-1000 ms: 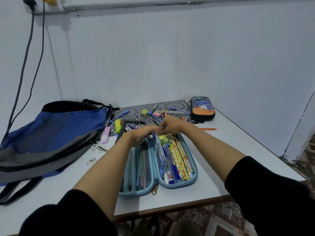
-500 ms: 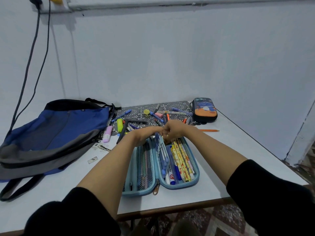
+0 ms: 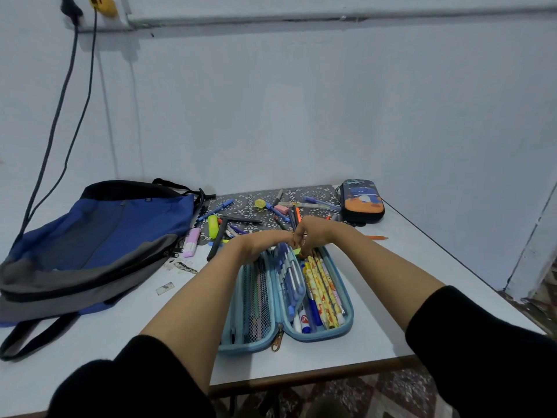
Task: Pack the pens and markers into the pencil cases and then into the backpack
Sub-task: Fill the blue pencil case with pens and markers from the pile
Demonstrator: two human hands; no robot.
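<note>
Blue case [image 3: 317,338] under left hand [image 3: 265,242], right hand [image 3: 315,234], seemingly touching.

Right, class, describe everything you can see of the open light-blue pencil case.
The light-blue pencil case lies unzipped, spread flat like a book on the white table. Its left half has a mesh pocket; its right half holds blue pens, yellow patterned pencils and a marker. A zip pull lies at its near end. The left hand and right hand meet over its far end.
</note>
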